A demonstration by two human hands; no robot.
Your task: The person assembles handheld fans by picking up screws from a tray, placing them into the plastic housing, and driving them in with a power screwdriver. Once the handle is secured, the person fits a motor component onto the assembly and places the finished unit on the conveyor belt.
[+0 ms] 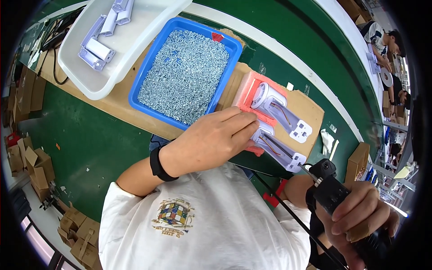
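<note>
Apparently fastening the near lavender housing (278,154), right of the blue tray (155,114): pinching its left end with left hand (213,139), wrapping right hand (366,213) around black screwdriver (332,194). Probably calling next for steady, aligned pressure.

Before me, screws (182,72) are lying in a tray (153,114) between a bin (130,42), left, and a holder (245,87), right; two housings (280,112) are resting partly in the holder, side by side.
</note>
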